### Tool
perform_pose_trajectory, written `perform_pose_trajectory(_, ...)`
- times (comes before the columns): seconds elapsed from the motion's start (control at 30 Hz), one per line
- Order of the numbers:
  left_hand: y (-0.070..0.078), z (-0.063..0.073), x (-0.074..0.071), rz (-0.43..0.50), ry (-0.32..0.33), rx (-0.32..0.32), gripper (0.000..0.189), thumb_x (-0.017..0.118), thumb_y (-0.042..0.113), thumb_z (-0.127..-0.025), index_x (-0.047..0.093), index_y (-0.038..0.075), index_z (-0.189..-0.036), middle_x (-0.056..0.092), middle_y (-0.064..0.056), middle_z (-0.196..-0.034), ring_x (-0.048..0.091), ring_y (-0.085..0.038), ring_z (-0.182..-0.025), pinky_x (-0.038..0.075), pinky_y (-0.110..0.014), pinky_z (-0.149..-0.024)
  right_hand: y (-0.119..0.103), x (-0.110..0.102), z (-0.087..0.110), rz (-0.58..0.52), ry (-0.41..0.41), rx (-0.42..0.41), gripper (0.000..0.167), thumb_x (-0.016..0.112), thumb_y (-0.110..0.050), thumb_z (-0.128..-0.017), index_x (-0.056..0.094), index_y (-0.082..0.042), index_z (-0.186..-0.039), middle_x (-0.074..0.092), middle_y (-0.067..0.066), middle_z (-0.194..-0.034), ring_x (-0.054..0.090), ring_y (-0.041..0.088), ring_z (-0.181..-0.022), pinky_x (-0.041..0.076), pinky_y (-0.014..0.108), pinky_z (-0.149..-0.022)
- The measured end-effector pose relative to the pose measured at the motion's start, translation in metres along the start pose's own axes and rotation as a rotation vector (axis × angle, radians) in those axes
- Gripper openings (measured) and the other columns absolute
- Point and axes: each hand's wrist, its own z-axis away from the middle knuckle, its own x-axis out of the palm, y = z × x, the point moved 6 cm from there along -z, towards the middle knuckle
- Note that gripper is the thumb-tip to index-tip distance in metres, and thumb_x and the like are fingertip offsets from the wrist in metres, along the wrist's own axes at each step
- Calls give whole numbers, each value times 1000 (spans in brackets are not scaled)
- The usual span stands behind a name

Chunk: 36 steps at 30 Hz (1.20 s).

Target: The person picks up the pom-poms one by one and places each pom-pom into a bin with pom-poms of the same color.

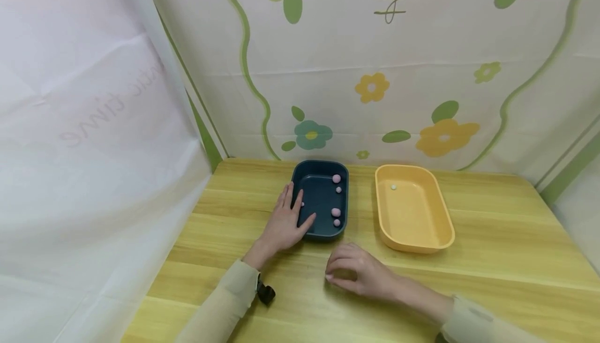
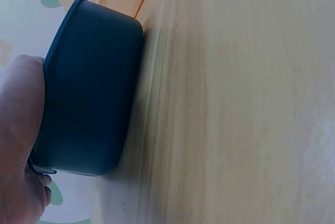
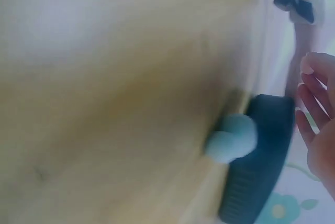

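My left hand (image 1: 283,226) rests on the left rim of the dark blue tray (image 1: 313,189), fingers fairly straight and spread, thumb over the near corner. Inside that tray are several pink balls (image 1: 336,212), most along its right side. My right hand (image 1: 363,272) hovers near the table in front of the tray, thumb and index fingertips together in a loop; whether they pinch something I cannot tell. In the right wrist view two pale bluish round lumps (image 3: 233,138) overlap the tray, blurred, while the right hand (image 3: 320,119) appears at the right edge.
A yellow tray (image 1: 412,244) stands to the right of the blue one, holding a small white ball (image 1: 393,187). Both trays sit on a wood-grain table (image 1: 506,249), near its back edge. A white flowered curtain (image 1: 328,46) hangs behind, with another sheet at left.
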Motion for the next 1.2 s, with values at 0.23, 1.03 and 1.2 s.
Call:
perform_pose_trajectory(0.23,-1,0,1,-4,2,4,87,46,61,-112,26,4,-174,1,-23,-186,7,-42,-174,21,-56,-140,-6,-19,-13,11,70,-77,26,94,-2,-82,81,-14,-101,78,-5,-105,71,10,-101,59,25,-97)
perform_pose_trajectory(1.03,4,3,-2,-4,-5,4,87,46,62,-112,26,5,-175,3,-22,-186,8,-42,-174,22,-56,-140,88,-65,-37,-50,95,358,17,89,1,-89,84,-9,-102,83,1,-103,77,22,-102,62,24,-94)
perform_pose_trajectory(1.2,3,3,-3,-7,-2,2,87,45,62,-112,26,6,-175,2,-22,-186,7,-42,-174,22,-56,-140,99,-65,-44,-29,83,400,18,89,1,-89,84,-13,-100,83,0,-104,77,26,-110,64,41,-102)
